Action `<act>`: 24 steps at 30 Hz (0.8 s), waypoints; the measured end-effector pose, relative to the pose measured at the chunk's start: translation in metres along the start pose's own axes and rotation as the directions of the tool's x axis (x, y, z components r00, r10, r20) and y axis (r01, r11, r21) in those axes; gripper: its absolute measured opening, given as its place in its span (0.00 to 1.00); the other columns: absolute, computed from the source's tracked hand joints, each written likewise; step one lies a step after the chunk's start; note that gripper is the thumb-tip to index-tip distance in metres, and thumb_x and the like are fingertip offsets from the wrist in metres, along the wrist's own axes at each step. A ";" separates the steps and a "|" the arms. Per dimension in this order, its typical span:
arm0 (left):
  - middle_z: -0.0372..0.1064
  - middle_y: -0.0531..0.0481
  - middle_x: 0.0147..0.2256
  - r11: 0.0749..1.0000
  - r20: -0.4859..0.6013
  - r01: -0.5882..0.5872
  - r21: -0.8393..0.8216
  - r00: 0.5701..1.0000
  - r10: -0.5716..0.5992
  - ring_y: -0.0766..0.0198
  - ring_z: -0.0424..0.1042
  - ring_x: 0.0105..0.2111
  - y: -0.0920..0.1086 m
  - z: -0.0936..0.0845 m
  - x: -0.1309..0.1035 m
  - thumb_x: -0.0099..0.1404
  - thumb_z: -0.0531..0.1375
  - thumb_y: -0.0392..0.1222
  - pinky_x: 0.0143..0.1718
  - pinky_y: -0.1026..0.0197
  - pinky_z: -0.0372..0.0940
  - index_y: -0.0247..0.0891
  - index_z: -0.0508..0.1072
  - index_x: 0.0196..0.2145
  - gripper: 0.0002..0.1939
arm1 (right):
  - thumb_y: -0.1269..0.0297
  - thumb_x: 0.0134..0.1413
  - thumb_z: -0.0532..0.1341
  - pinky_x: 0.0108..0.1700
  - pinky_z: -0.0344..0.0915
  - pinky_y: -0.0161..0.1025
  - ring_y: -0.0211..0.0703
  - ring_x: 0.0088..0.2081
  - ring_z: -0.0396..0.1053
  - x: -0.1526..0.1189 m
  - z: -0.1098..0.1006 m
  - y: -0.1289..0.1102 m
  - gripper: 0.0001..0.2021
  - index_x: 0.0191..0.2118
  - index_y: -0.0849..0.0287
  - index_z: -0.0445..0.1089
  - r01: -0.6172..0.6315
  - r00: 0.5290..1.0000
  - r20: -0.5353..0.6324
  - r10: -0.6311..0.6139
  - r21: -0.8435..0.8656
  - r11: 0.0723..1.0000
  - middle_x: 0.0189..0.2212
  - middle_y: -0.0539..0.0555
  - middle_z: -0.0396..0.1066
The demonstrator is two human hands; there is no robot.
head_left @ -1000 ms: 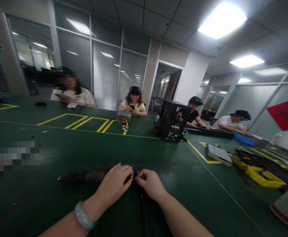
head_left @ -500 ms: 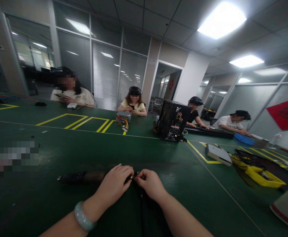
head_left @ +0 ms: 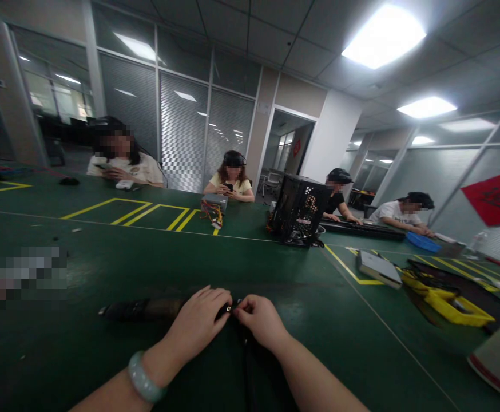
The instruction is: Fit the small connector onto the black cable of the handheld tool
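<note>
A dark electric screwdriver point(head_left: 159, 308) lies lengthwise over the green table, its metal tip pointing left. My left hand point(head_left: 202, 315) is closed over its rear end and covers that part. Just right of it, my right hand point(head_left: 261, 320) is closed in a pinch at the end of a black cable point(head_left: 248, 366). The fingertips of both hands almost meet, with a small shiny metal piece showing between them. Whether cable and screwdriver are joined is hidden by the fingers. From my right hand the cable runs down toward the near edge of the view.
A black computer case point(head_left: 300, 209) stands ahead, with a power supply point(head_left: 214, 202) and its loose wires to the left. A flat grey metal box point(head_left: 379, 268) and a yellow tray point(head_left: 460, 308) lie at right. Several people sit along the far side.
</note>
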State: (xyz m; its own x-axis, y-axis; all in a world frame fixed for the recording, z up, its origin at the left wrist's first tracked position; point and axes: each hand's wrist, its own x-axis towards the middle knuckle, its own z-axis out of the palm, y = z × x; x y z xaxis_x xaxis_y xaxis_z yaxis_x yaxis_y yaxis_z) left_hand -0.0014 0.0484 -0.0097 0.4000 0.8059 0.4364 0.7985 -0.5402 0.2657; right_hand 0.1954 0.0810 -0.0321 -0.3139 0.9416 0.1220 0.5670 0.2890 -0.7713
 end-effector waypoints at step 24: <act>0.70 0.51 0.44 0.997 0.048 0.071 -0.026 0.996 -0.070 0.58 0.69 0.45 0.004 -0.005 -0.001 0.63 0.54 0.35 0.53 0.49 0.59 0.44 0.69 0.42 0.10 | 0.63 0.54 0.63 0.28 0.57 0.30 0.37 0.28 0.69 -0.002 -0.003 -0.010 0.06 0.32 0.59 0.73 -0.035 0.999 0.032 0.035 -0.008 0.999 0.28 0.50 0.74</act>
State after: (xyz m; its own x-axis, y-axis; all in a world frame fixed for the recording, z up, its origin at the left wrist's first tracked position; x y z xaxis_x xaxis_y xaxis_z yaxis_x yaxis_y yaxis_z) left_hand -0.0006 0.0442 -0.0052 0.3643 0.8522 0.3755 0.8127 -0.4878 0.3187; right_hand 0.1930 0.0774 -0.0228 -0.3177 0.9452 0.0749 0.5837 0.2572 -0.7702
